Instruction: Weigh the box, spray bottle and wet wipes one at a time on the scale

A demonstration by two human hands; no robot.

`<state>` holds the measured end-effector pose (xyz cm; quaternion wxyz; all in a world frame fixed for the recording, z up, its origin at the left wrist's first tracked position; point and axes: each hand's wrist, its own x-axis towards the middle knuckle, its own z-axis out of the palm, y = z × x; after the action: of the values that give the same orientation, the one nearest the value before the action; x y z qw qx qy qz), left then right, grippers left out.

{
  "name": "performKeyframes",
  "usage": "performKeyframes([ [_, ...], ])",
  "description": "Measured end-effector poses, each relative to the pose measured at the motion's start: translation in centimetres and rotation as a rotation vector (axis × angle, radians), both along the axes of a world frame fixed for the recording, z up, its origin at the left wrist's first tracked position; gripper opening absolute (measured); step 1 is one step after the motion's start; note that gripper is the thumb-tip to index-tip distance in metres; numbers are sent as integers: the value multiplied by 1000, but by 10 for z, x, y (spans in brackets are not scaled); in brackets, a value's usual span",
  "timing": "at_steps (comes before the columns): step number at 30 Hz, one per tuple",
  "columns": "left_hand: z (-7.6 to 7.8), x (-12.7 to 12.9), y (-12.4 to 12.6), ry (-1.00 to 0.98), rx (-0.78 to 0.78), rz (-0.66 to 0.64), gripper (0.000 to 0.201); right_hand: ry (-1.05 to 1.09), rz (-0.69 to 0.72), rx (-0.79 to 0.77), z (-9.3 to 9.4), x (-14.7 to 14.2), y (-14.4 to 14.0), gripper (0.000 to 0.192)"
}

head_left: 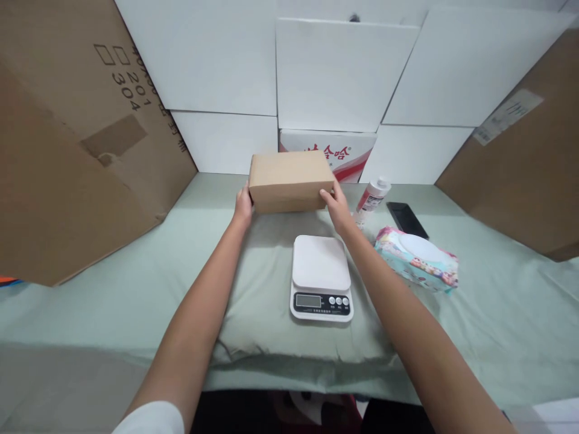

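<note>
Between my two hands is a small brown cardboard box (289, 181), towards the back of the cloth-covered surface. My left hand (243, 205) grips its left end, the fingers partly hidden behind the edge. At the right end my right hand (337, 205) holds on, thumb on the front face. Whether the box rests on the cloth or is slightly raised, I cannot tell. Nearer to me lies a white kitchen scale (321, 277) with a bare platform, a grey display and several buttons; no digits are readable on it.
Right of my right arm are a white bottle with a pink label (373, 196), a black phone-like slab (407, 220) and a colourful wipes pack (416, 259). A printed carton (328, 141) stands at the back wall. Large cardboard sheets flank the left (90, 150) and right (520, 150).
</note>
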<state>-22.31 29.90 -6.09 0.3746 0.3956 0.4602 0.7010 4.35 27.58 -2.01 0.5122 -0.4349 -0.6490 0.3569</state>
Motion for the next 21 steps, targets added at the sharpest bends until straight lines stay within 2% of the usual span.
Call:
performKeyframes([
  [2, 16, 8, -26, 18, 49, -40, 61, -31, -57, 123, 8, 17, -29, 72],
  [4, 23, 17, -66, 65, 91, -78, 62, -42, -59, 194, 7, 38, -66, 71],
  [7, 14, 36, -131, 140, 107, -130, 60, -69, -87, 233, -15, 69, -122, 70],
  [10, -4, 56, -175, 195, 58, -184, 62, -75, -145, 228, -47, 88, -159, 69],
  [13, -16, 69, -190, 211, 28, -195, 65, -93, -225, 263, -66, 94, -171, 67],
  [16, -20, 73, -190, 245, 24, -193, 64, -117, -278, 281, -69, 93, -171, 65],
  [19, -23, 73, -188, 275, 28, -198, 63, -107, -278, 259, -69, 92, -169, 65],
  [21, -26, 72, -187, 279, 38, -191, 63, -129, -216, 227, -71, 94, -168, 69],
])
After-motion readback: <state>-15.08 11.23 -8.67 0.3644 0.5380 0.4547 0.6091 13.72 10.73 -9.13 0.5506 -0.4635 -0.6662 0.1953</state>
